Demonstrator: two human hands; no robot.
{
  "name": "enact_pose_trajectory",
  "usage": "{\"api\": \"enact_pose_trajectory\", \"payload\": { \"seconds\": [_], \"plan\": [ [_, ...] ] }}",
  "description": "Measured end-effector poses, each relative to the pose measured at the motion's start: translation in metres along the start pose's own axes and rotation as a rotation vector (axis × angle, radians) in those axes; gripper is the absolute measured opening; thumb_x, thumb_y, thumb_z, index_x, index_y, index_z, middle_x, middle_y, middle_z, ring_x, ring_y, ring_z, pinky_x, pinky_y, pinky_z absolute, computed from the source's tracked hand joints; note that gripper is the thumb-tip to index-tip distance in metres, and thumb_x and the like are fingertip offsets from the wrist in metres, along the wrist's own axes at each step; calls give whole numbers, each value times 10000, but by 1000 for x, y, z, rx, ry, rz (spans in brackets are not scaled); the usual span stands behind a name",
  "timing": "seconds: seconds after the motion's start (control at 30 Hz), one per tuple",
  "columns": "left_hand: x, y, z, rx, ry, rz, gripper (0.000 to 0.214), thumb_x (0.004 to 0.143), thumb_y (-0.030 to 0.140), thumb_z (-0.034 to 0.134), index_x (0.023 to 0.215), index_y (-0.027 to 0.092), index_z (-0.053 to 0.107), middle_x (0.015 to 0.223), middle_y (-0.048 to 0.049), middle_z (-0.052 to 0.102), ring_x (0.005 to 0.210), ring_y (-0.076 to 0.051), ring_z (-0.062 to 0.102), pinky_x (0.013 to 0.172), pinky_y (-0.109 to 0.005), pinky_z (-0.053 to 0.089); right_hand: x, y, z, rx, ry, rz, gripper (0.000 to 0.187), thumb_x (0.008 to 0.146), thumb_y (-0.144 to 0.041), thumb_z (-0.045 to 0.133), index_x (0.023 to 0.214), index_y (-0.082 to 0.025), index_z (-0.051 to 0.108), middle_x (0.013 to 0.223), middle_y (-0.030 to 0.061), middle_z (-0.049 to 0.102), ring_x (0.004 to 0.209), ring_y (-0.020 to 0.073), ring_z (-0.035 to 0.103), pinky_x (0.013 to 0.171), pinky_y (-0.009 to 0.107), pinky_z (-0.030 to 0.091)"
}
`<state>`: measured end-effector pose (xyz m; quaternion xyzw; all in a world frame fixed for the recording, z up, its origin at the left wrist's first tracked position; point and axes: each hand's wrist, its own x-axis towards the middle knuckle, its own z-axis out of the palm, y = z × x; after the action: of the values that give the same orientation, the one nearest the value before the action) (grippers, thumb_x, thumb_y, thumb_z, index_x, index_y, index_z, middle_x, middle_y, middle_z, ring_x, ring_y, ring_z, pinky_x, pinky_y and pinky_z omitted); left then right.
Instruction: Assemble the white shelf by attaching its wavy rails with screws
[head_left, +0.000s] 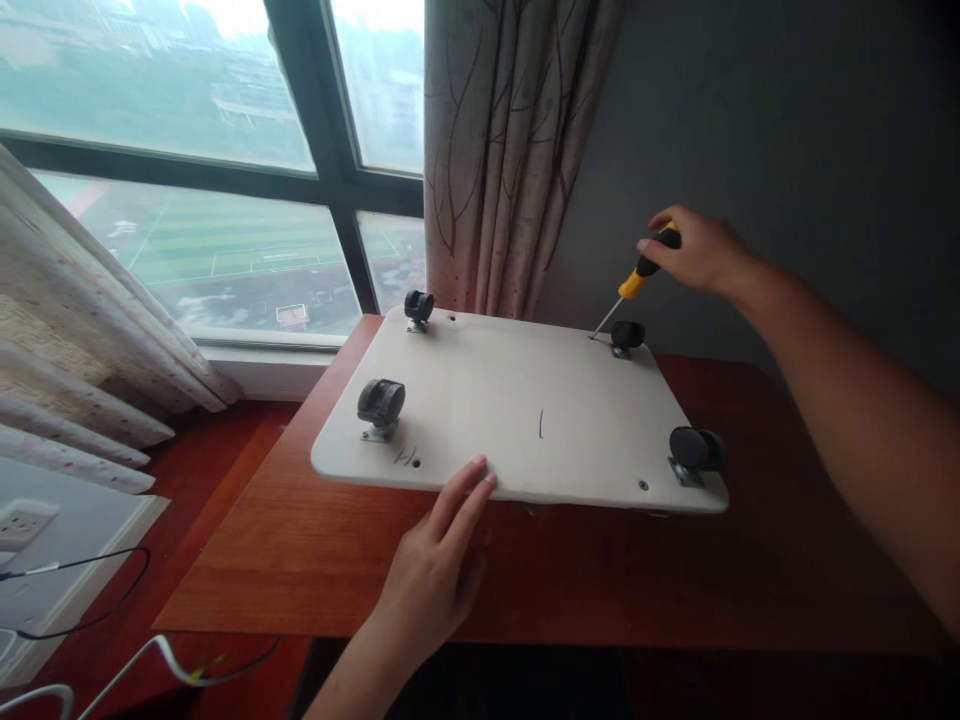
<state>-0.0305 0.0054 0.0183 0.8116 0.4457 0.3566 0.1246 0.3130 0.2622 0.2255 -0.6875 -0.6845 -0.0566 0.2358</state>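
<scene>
We seem to be driving a screw by the far caster: right hand closed around the screwdriver, its tip on the board atop the table, left hand open on the near edge; the next turn needs downward pressure.

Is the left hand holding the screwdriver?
No, the right hand grips the screwdriver, while the left hand rests open on the near edge of the white board.

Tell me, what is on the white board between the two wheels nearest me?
Head view: between the near-left wheel and near-right wheel the white board is mostly bare, with one short pen line. The left hand rests at its near edge.
</scene>
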Motion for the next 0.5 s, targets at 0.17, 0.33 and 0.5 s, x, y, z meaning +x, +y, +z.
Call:
{"api": "enact_pose_trajectory", "payload": {
  "seconds": [0.17,0.33,0.5],
  "plan": [
    [-1,0,0,0,-4,-3,676,963,82,460,1588,282,298,1620,-113,389,1403,-249,520,1090,-359,525,7,9,-1,388,-194,-49,371,832,-259,656,1201,-250,622,1114,59,679,882,196,645,735,346,591],
    [-2,-1,1,-5,-7,-8,686,962,82,460,1594,289,289,1629,-106,377,1403,-251,521,1091,-359,525,1,2,2,-116,89,-25,374,833,-508,696,1104,-250,690,998,79,701,895,273,647,853,451,544],
    [-2,-2,0,0,-14,-8,686,955,77,463,1591,273,295,1633,-101,371,1409,-239,514,1086,-336,526,3,-3,5,-37,5,-34,382,872,-458,640,1201,-265,650,1092,81,697,950,270,657,837,442,560]
  ]
}}
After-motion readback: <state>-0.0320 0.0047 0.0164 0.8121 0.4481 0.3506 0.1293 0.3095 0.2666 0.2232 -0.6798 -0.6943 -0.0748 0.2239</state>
